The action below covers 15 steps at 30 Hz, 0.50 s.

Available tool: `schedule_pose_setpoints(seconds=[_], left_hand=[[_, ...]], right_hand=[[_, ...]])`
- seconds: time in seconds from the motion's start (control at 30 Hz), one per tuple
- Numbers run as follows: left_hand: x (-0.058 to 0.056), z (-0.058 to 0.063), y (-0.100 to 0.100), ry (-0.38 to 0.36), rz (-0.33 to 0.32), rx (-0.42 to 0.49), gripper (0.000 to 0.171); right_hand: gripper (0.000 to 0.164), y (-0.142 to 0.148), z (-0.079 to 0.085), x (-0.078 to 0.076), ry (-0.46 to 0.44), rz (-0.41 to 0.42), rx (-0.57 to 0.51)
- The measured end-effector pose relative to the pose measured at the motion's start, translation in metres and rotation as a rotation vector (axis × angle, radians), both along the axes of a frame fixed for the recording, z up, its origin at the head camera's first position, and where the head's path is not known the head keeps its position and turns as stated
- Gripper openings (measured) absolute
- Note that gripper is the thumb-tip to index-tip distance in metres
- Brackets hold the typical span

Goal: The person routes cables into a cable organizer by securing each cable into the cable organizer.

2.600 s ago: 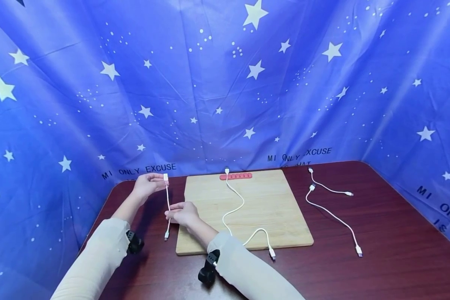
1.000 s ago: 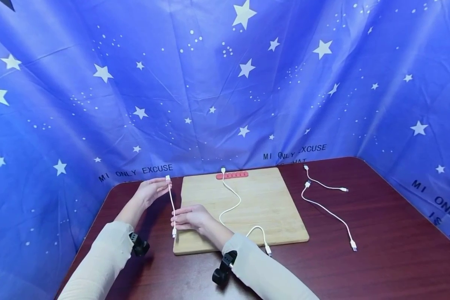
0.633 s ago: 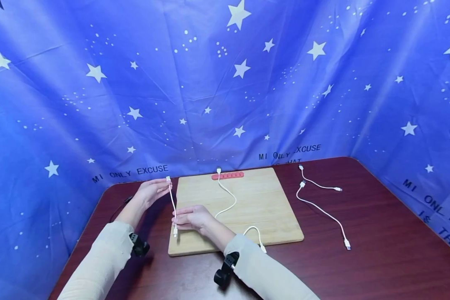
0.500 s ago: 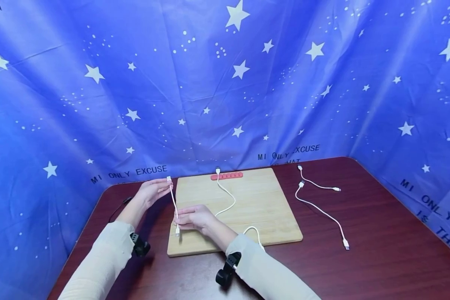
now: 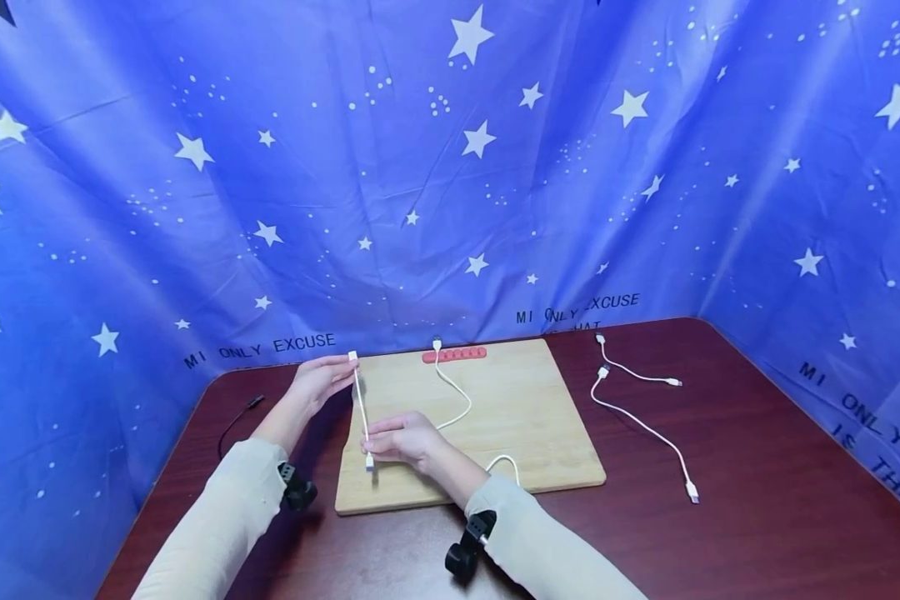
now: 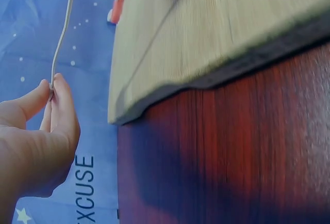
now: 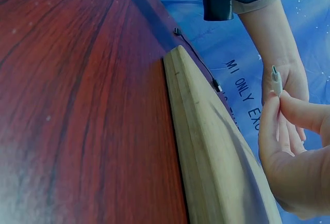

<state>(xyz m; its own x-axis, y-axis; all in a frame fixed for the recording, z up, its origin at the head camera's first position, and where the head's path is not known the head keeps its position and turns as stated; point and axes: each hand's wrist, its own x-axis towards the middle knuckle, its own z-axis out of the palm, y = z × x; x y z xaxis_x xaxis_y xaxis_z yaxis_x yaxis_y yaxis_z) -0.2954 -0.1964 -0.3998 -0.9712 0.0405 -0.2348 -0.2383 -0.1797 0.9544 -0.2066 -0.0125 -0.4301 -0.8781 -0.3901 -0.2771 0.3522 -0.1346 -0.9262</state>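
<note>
A short white USB cable [image 5: 361, 402] is stretched between both hands, above the left edge of a wooden board [image 5: 532, 417]. My left hand [image 5: 318, 385] pinches its upper end just below the plug; thumb and fingertips meet on the cord [image 6: 65, 25] in the left wrist view. My right hand [image 5: 408, 440] pinches the lower end, and the small metal-tipped plug [image 7: 276, 82] sticks out past the fingertips in the right wrist view. Along the board's far edge lies a red slotted cable holder [image 5: 461, 355]. Another white cable [image 5: 459, 390] crosses the holder's left part and runs down the board.
Two more white cables, one shorter [image 5: 633, 368] and one longer [image 5: 648, 425], lie on the dark red table [image 5: 757, 433] to the right. A black cable [image 5: 238, 419] lies at the far left. Behind the table hangs a blue star-patterned curtain [image 5: 390, 167].
Both hands have carried the cable rightward, from over the table to over the board's left edge. My right hand has shifted its grip down to the lower plug. The black cable has come into view.
</note>
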Motion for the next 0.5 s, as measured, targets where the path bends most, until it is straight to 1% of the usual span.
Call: schedule_pose_setpoints(seconds=[0.07,0.23,0.33,0.5], left_hand=[[-0.001,0.0,0.006,0.006,-0.013,-0.021,0.048],[-0.005,0.002,0.017,0.025,-0.037,-0.036,0.045],[-0.007,0.002,0.022,0.024,-0.034,-0.024,0.041],[-0.01,-0.001,0.031,0.023,-0.035,-0.022,0.043]], right_hand=[[0.036,0.005,0.0,0.001,0.0,-0.001,0.003],[0.037,0.017,0.001,0.002,0.008,-0.029,0.016],[0.037,0.023,0.0,0.002,0.015,-0.045,0.021],[0.038,0.031,-0.002,0.005,0.025,-0.054,0.029]])
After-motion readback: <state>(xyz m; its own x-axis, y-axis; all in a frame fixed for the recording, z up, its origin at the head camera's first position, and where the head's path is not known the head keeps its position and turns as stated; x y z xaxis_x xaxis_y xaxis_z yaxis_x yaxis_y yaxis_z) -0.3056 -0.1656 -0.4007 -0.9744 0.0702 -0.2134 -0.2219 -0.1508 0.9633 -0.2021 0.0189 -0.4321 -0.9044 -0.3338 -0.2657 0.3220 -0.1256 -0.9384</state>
